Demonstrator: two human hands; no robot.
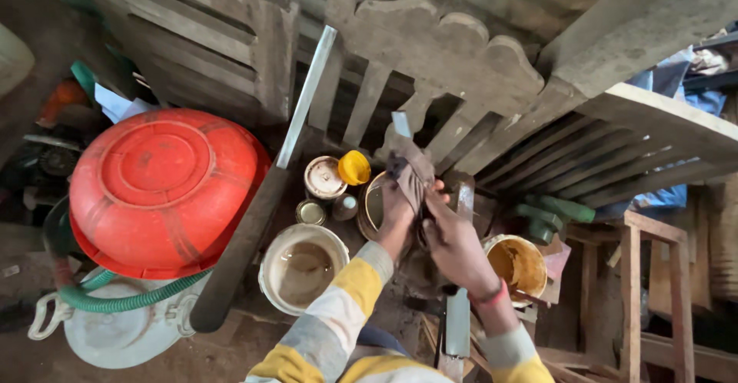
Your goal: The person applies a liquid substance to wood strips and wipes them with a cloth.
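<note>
step: wiping a flat blade (401, 124) with a rag (411, 172) | left hand (397, 208) fingers closed on rag round the blade, above an open tin (374, 202) | right hand (455, 246) fingers curled just beside, grip unclear | next, likely: steady blade, draw rag along

Soft daylight, no hard shadows. Brightest on the red basin (157, 187) and the pale wooden slats (430, 45) at top; a mild sheen on the basin's bottom, no blown glare. Gaps between slats and the floor (31, 275) at far left go dark, detail lost there. Strong wide-angle bend: planks curve at the top and right edges. Centre fairly sharp, both hands slightly soft; the blue cloth (676, 76) at upper right is soft and hazy. Colour a bit warm, contrast moderate.
</note>
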